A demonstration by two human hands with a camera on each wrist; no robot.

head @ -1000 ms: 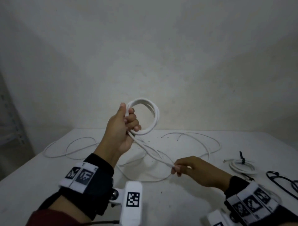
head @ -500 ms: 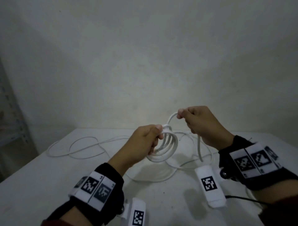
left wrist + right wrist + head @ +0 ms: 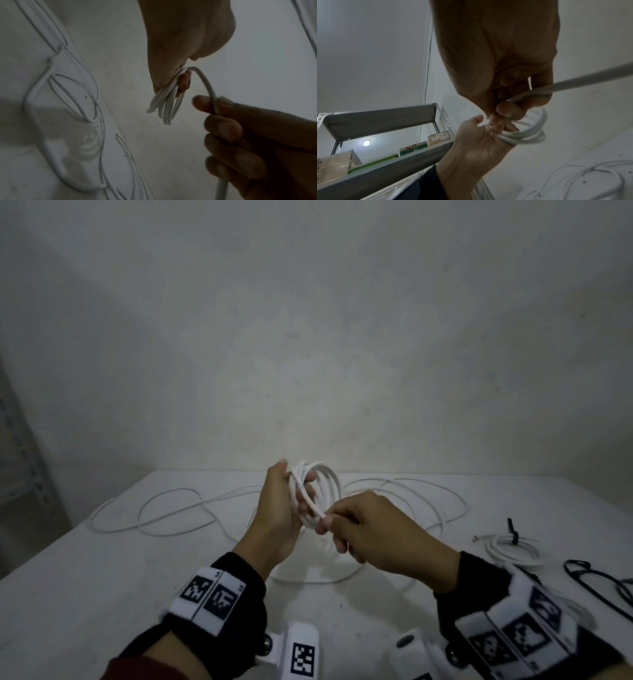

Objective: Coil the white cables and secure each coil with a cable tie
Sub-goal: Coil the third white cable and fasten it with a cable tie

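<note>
My left hand [image 3: 287,505] holds a coil of white cable [image 3: 322,491] of several loops upright above the table; the same coil [image 3: 164,106] hangs from the left hand's fingers in the left wrist view. My right hand [image 3: 346,525] pinches the running strand of that cable [image 3: 208,86] just right of the coil, thumb against forefinger. In the right wrist view the strand [image 3: 583,79] leaves my right hand toward the right, and the coil [image 3: 530,134] sits beside the left palm. The rest of the loose cable [image 3: 164,508] lies in wide loops on the white table [image 3: 85,594].
A finished small coil [image 3: 510,549] bound with a black cable tie [image 3: 512,530] lies at the right. Black ties [image 3: 596,580] lie near the right edge. A metal shelf [image 3: 376,119] with boxes stands to the left. The wall runs behind the table.
My right hand came down from above the coil to its lower right, laying another loop. My left hand turned the coil upright and raised it slightly.
</note>
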